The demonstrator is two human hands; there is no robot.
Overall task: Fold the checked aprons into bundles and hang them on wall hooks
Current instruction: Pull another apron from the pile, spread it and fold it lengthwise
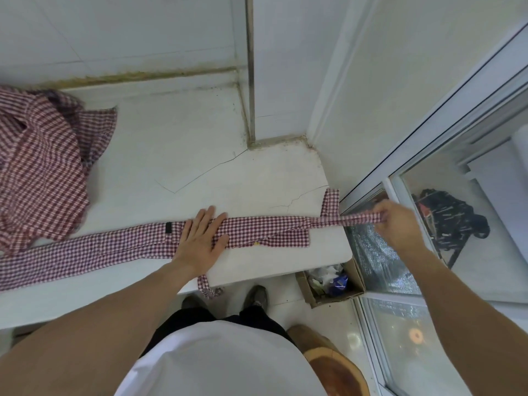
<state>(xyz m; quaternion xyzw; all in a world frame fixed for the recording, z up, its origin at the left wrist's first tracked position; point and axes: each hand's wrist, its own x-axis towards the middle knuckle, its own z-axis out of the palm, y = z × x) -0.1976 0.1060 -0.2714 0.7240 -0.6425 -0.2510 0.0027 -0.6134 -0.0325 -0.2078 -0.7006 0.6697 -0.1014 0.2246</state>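
Note:
A red-and-white checked apron [265, 232] lies folded into a long narrow band across the white counter [200, 155]. My left hand [200, 238] presses flat on the middle of the band, fingers straight. My right hand [397, 221] pinches the apron's strap [345, 220] and holds it stretched out past the counter's right end. Another strap [207, 287] dangles over the front edge. A second checked apron [40, 167] lies crumpled at the counter's far left. No wall hooks are in view.
A white tiled wall with a metal corner strip [251, 70] stands behind the counter. A glass sliding door [428, 172] is on the right. A cardboard box [331, 281] of rubbish sits on the floor below the counter's end, and a wooden stool [334, 364] stands beside my feet.

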